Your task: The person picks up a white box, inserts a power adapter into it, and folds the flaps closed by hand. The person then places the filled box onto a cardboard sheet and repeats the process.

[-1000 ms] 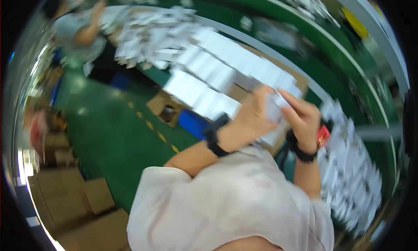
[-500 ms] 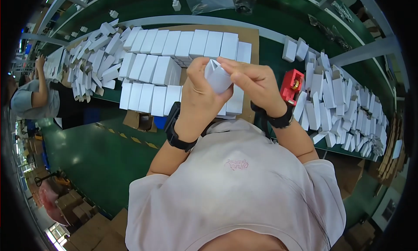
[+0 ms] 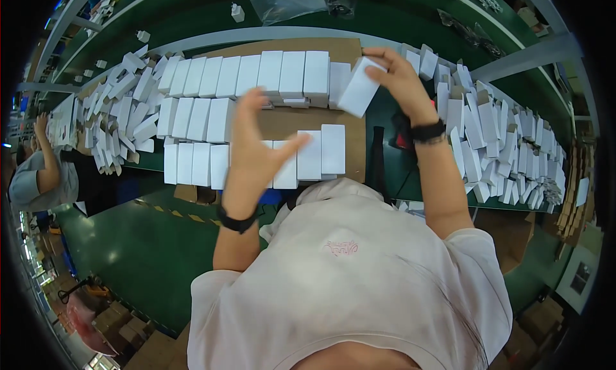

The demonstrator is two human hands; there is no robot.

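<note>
Green bench is spanning the upper frame. Brown sheet is lying on it, upper centre, bearing rows of boxes. Right heap of white cartons is covering the bench's right end; left heap is crowding upper left. Left hand, blurred, is hanging over the rows at centre, thumb and fingers spread wide, gripping nothing. Right hand, right of upper centre, is pinching one tilted white carton between thumb and fingers, near the back row's end.
</note>
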